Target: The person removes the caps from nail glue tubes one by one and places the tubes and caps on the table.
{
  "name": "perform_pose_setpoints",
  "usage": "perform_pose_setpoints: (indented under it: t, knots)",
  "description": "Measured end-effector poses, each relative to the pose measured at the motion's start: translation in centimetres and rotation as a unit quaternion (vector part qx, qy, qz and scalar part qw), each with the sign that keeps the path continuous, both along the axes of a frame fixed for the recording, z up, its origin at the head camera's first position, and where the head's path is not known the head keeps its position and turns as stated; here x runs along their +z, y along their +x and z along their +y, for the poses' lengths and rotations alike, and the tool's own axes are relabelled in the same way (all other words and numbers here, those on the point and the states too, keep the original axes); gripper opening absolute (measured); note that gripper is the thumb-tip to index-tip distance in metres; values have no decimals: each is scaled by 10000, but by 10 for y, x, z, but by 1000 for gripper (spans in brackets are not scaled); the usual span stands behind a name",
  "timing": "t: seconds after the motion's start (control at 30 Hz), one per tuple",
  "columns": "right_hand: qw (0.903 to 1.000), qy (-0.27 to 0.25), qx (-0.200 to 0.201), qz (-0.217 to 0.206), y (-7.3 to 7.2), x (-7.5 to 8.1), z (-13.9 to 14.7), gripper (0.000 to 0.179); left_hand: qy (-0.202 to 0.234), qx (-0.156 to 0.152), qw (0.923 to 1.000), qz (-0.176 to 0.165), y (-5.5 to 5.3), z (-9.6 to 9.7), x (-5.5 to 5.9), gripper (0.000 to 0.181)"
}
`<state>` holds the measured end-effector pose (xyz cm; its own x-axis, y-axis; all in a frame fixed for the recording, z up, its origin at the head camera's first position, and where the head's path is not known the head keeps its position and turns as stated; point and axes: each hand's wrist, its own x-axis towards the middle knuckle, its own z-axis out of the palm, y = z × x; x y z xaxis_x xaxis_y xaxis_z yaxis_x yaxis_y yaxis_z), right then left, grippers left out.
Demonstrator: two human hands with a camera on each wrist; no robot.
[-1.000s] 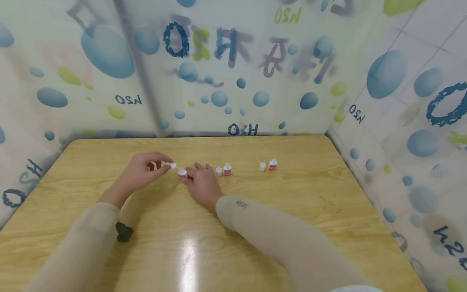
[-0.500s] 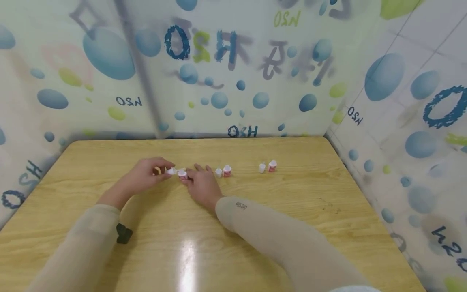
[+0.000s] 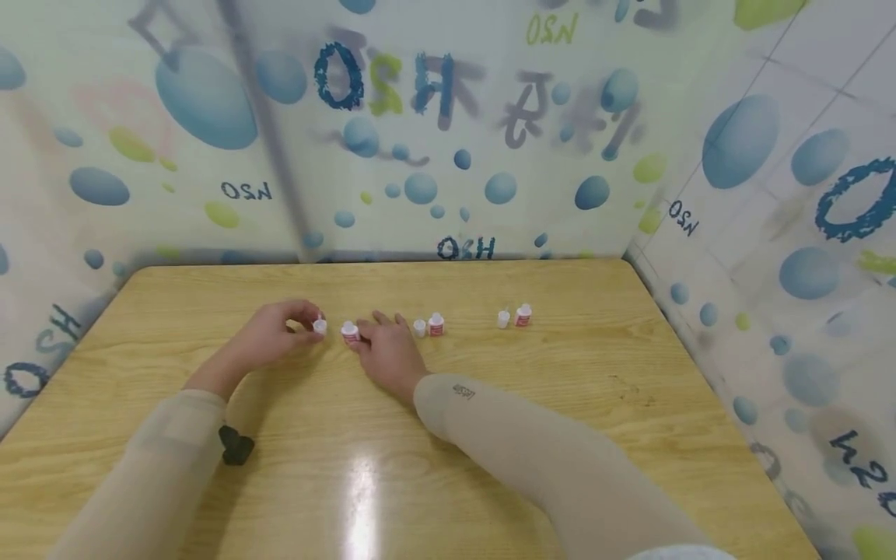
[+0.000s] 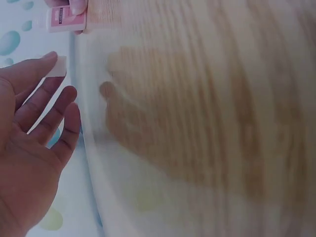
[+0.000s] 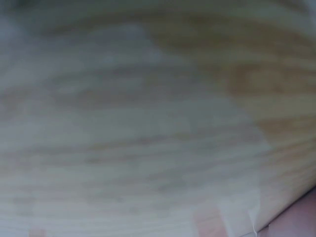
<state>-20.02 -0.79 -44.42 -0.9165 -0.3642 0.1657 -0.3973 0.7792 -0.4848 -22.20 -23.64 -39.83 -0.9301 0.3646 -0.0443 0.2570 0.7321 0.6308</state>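
Note:
My left hand [image 3: 283,330] pinches a small white cap [image 3: 320,327] between thumb and index finger, close to the tabletop; a thin stem points up from it. In the left wrist view the cap [image 4: 58,67] sits at the fingertips, the other fingers loosely spread. Just to its right stands a small white bottle [image 3: 350,334] with a pink-red label. My right hand [image 3: 390,354] grips this bottle by its side, and a thumb shows across its label [image 4: 69,19] in the left wrist view. The right wrist view is mostly blurred table.
Right of my right hand, a white cap [image 3: 419,328] stands beside a second bottle [image 3: 437,325]. Farther right are a third bottle [image 3: 523,315] and its cap [image 3: 503,319]. The wooden table [image 3: 546,404] meets a bubble-patterned wall covering [image 3: 420,155] at its back edge.
My left hand has come down and drawn slightly left from the bottle. The cap, earlier held sideways, now has its stem pointing up. My right hand stays on the bottle.

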Motion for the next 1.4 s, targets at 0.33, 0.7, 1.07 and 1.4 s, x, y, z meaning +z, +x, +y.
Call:
perform_pose_setpoints:
  t: [0.33, 0.7, 1.07, 1.4]
  knots:
    - [10000, -48, -13, 82, -1, -4, 0, 33, -146, -78, 9997, -181, -3, -1, -7, 22]
    - [9998, -148, 83, -140, -3, -2, 3, 34, -248, -83, 9988, -421, -11, -2, -13, 34]
    - [9993, -172, 95, -325, -3, 0, 2, 40, -80, 27, 9970, -773, -11, -5, -16, 43]
    - [9980, -397, 41, -481, -4, 0, 3, 34, 16, 39, 9971, -765, -12, -5, -17, 40]
